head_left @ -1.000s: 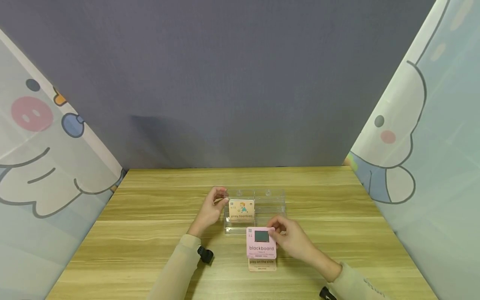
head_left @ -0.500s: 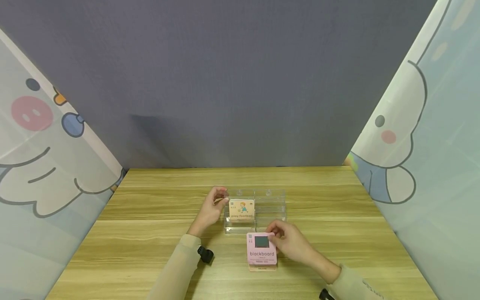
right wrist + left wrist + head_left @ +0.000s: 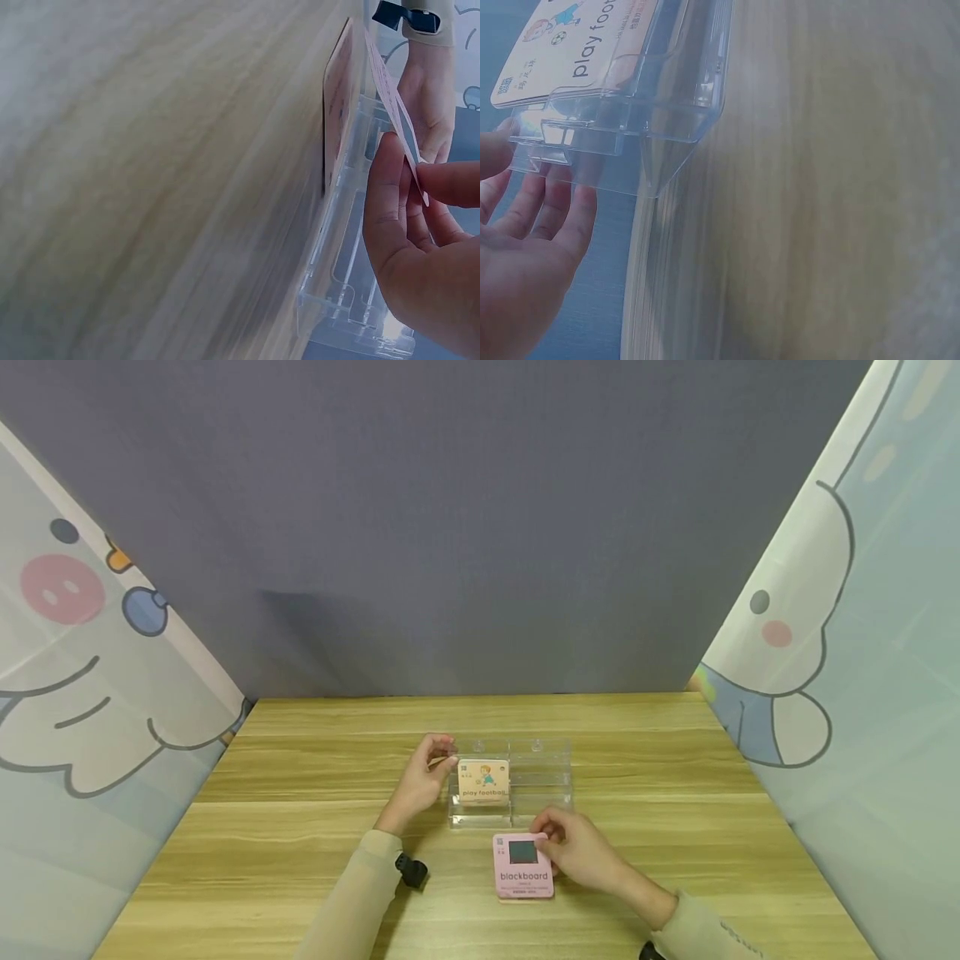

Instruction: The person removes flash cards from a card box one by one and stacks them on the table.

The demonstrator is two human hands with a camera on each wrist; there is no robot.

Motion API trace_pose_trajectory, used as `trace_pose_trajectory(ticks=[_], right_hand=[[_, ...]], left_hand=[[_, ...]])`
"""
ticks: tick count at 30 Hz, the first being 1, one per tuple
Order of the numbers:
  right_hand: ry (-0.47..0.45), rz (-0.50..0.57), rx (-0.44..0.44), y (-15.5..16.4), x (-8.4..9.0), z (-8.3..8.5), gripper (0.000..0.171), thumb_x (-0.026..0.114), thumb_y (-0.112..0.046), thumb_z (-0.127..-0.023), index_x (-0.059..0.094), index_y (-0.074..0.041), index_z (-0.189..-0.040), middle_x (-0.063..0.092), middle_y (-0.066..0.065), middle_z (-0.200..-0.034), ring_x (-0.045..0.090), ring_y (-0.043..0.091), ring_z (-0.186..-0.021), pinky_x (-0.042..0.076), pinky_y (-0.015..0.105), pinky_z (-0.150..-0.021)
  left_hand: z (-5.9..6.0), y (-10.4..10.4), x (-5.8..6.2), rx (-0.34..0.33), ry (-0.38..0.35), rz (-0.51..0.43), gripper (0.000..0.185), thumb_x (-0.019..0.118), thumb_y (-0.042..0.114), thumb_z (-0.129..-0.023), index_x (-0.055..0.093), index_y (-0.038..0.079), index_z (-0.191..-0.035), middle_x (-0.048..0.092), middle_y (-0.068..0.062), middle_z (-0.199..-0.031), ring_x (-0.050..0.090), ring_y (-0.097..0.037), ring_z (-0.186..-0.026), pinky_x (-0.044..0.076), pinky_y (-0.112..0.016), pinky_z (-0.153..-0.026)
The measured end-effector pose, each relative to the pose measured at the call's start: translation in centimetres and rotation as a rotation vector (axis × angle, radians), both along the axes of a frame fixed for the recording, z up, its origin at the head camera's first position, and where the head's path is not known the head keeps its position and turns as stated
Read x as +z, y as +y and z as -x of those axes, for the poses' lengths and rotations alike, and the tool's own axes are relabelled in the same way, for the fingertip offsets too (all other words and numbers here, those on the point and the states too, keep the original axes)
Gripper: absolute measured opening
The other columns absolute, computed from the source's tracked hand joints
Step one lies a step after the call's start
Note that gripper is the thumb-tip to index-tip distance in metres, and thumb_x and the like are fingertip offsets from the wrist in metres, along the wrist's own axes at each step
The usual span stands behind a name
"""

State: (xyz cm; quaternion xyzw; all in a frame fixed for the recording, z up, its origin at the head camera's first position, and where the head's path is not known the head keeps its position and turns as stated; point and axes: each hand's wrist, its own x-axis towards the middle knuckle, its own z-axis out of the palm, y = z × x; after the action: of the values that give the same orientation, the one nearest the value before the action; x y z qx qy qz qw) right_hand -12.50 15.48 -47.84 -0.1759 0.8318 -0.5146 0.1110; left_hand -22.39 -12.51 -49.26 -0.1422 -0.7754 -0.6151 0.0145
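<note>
Fingers of the right hand (image 3: 581, 852) pinch the pink "blackboard" card (image 3: 522, 867); the left hand (image 3: 422, 781) holds the clear acrylic card holder (image 3: 540, 772), fingers relaxed.

The holder (image 3: 517, 781) stands mid-desk (image 3: 300, 827). In its left compartment sits the football card (image 3: 483, 781). Before the holder lies the blackboard card (image 3: 522, 867), on another card. The left hand (image 3: 420, 781) is at the holder's left side.
</note>
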Motion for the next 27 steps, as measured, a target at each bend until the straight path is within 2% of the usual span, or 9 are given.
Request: trace_pose_trajectory(ticks=[2, 3, 9, 14, 21, 27], right_hand=[[-0.008, 0.007, 0.006, 0.06, -0.05, -0.04, 0.011, 0.066, 0.005, -0.093, 0.064, 0.000, -0.103, 0.062, 0.007, -0.088, 0.060, 0.016, -0.074, 0.059, 0.036, -0.054], [-0.008, 0.010, 0.010, 0.08, -0.05, -0.07, 0.011, 0.067, 0.004, -0.094, 0.064, 0.001, -0.104, 0.063, 0.007, -0.088, 0.060, 0.016, -0.074, 0.059, 0.036, -0.054], [-0.010, -0.007, 0.027, 0.21, -0.15, -0.02, 0.011, 0.066, 0.004, -0.094, 0.064, 0.001, -0.104, 0.063, 0.007, -0.088, 0.060, 0.014, -0.072, 0.059, 0.035, -0.054], [0.008, -0.024, 0.032, 0.21, -0.38, -0.03, 0.011, 0.067, 0.005, -0.092, 0.064, 0.001, -0.103, 0.062, 0.006, -0.085, 0.059, 0.012, -0.068, 0.058, 0.032, -0.052], [0.097, -0.115, 0.012, 0.06, -0.60, -0.05, 0.013, 0.069, 0.004, -0.090, 0.065, -0.003, -0.099, 0.059, -0.001, -0.081, 0.054, 0.006, -0.067, 0.050, 0.019, -0.052], [0.219, -0.238, -0.013, -0.24, -0.52, -0.18, 0.015, 0.071, 0.004, -0.088, 0.066, -0.006, -0.098, 0.056, -0.007, -0.083, 0.050, 0.005, -0.071, 0.047, 0.020, -0.059]], left_hand=[[0.03, -0.12, -0.07, -0.010, 0.007, -0.004, 0.031, 0.056, -0.004, -0.101, 0.048, -0.005, -0.131, 0.054, -0.025, -0.127, 0.056, -0.034, -0.118, 0.048, -0.046, -0.103], [0.30, -0.19, -0.49, -0.009, 0.009, -0.005, 0.031, 0.056, -0.003, -0.102, 0.048, -0.004, -0.132, 0.053, -0.026, -0.127, 0.056, -0.033, -0.117, 0.048, -0.045, -0.103], [0.42, -0.25, -0.45, -0.019, 0.032, 0.006, 0.030, 0.056, -0.004, -0.101, 0.048, -0.004, -0.130, 0.054, -0.027, -0.126, 0.056, -0.033, -0.115, 0.050, -0.045, -0.101], [0.35, -0.28, -0.49, -0.017, 0.013, 0.000, 0.029, 0.057, -0.003, -0.102, 0.050, 0.001, -0.130, 0.053, -0.029, -0.128, 0.056, -0.032, -0.116, 0.049, -0.045, -0.103], [0.32, -0.12, -0.65, -0.001, 0.008, -0.014, 0.031, 0.057, -0.004, -0.101, 0.050, 0.000, -0.130, 0.054, -0.026, -0.127, 0.056, -0.033, -0.117, 0.049, -0.046, -0.102], [0.33, -0.03, -0.75, 0.006, 0.014, -0.024, 0.031, 0.058, -0.005, -0.100, 0.050, 0.000, -0.130, 0.054, -0.024, -0.126, 0.056, -0.034, -0.117, 0.049, -0.047, -0.102]])
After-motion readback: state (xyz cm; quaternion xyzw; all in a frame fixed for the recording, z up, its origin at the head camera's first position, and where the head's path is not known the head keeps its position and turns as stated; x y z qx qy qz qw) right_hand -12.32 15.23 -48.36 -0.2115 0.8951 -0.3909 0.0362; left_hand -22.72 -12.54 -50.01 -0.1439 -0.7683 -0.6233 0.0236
